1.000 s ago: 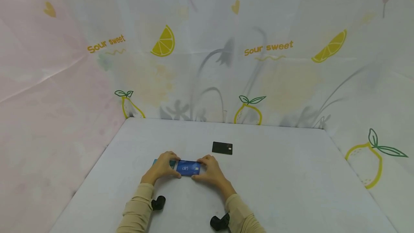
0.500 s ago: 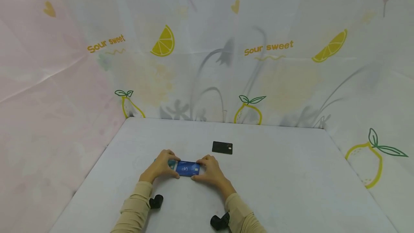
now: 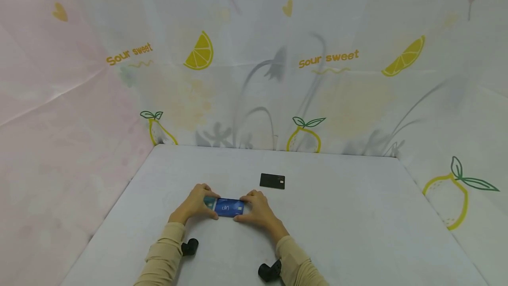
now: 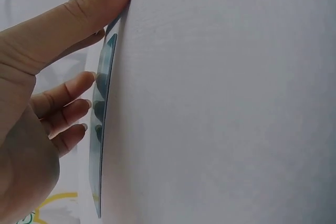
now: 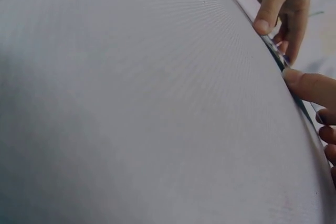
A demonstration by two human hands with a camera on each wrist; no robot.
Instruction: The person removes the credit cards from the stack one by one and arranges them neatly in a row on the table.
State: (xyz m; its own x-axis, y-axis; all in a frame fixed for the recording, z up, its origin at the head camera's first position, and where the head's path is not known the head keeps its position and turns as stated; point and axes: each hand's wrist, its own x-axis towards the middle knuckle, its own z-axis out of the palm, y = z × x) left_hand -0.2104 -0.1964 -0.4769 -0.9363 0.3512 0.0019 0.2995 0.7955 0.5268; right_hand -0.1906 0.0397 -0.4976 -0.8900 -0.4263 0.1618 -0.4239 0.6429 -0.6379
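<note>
In the head view a blue VIP card [image 3: 229, 207] with a small chip lies flat on the table, between both hands. My left hand [image 3: 193, 204] grips its left end by the long edges, thumb on the near side. My right hand [image 3: 259, 210] pinches the right end the same way. Beside the blue card's left edge lies a teal card [image 3: 209, 202], mostly hidden under the left hand. The left wrist view shows this teal card [image 4: 100, 129] edge-on, the left hand's other fingers behind it. Both hands [image 5: 286, 3] and the cards' thin edge appear in the right wrist view.
A black card [image 3: 272, 181] with a chip lies behind the right hand on the white table [image 3: 337, 215]. Black wrist cameras [image 3: 270, 272] sit on both sleeves. A lemon-printed cloth [image 3: 254, 78] hangs at the table's back and sides.
Both hands and the blue card have shifted slightly left, the left hand more. The teal card's far-left corner, visible at first, is now covered by the left hand. The black card stays put.
</note>
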